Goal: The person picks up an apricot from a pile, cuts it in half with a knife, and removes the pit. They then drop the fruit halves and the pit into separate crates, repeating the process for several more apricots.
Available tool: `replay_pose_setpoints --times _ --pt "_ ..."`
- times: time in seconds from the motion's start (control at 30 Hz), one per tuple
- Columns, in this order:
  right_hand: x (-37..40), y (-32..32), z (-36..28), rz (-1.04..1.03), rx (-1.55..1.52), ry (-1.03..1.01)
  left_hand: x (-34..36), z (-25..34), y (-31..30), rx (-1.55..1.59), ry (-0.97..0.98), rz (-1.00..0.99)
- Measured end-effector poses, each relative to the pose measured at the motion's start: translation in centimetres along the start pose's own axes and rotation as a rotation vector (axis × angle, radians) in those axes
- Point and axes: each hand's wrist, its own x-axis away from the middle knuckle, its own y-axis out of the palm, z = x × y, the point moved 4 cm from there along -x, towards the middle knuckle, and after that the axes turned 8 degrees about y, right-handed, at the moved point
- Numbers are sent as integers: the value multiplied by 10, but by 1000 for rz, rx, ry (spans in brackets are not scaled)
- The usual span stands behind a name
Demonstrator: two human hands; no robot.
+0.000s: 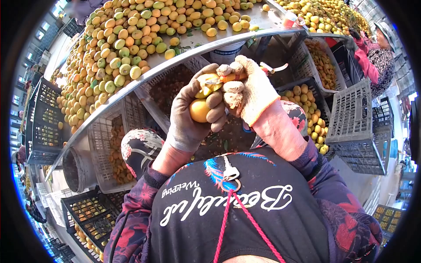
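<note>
My left hand (196,103), in a grey-coated glove, is closed around two apricots. The lower one is a whole yellow apricot (199,111). Above it, a greenish-yellow apricot (205,90) has a small metal blade (213,81) against it. My right hand (251,90), in a worn pale knit glove, grips the orange handle (232,77) of this small knife. A thin white and red piece (276,69) sticks out past the right fist. Both hands are close together above my lap, and the fingers partly cover the cut spot.
A metal-edged table (188,52) heaped with apricots (127,39) curves ahead. Around my knees stand a crate of apricots (307,109), a crate of darker fruit pieces (322,61), a bucket (74,168) and a tipped crate (351,118). A co-worker (377,57) sits at right.
</note>
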Motion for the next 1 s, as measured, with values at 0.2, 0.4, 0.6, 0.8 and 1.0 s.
replay_pose_setpoints --times 0.2,0.4,0.6,0.8,1.0 --pt "3 7 -18 122 413 -460 -4 22 -18 -650 235 405" --pt "-10 4 -5 42 391 -406 -3 16 -10 -755 197 338" --pt "5 2 8 36 115 -262 2 9 -4 -597 123 323" --pt "0 -11 6 28 -12 -120 7 4 6 -386 60 168" --pt "8 -3 -4 -12 251 -294 3 10 1 -679 155 267"
